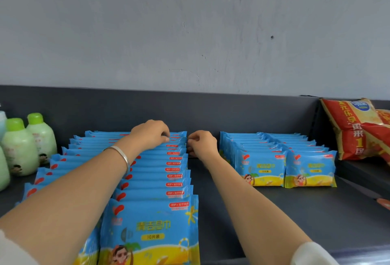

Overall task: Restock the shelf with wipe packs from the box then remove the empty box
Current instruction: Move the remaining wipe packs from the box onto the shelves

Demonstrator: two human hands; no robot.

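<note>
View from a head-worn camera, looking down at a dark grey shelf (242, 212) set against a pale grey plastered wall (190, 21). Two bare forearms reach forward from the bottom of the frame, each ending in a white sleeve at the lower corners.

Flat blue and yellow plastic wipe packs (149, 228) stand upright on the shelf, filed one behind another from the front edge toward the back. There are two groups. The larger group is on the left, two rows side by side, the left row partly hidden under the left forearm. A smaller group of two shorter rows (285, 169) stands to the right, well apart from the first, with bare shelf between them.

The left hand (150, 133) is at the far end of the left group. Its fingers curl down over the top edges of the rearmost wipe packs, and the fingertips pinch those edges. A thin silver metal bangle (122, 156) circles the left wrist.

The right hand (201, 144) is just beside it, at the right-hand side of the same rear packs. Its fingers are curled and touch the packs' sealed side edges; whether they actually grip a pack cannot be told.

At the far left stand pale green plastic bottles with bright green caps (19, 146). At the far right, red and yellow snack bags (354, 131) lean against the back of the shelf.
</note>
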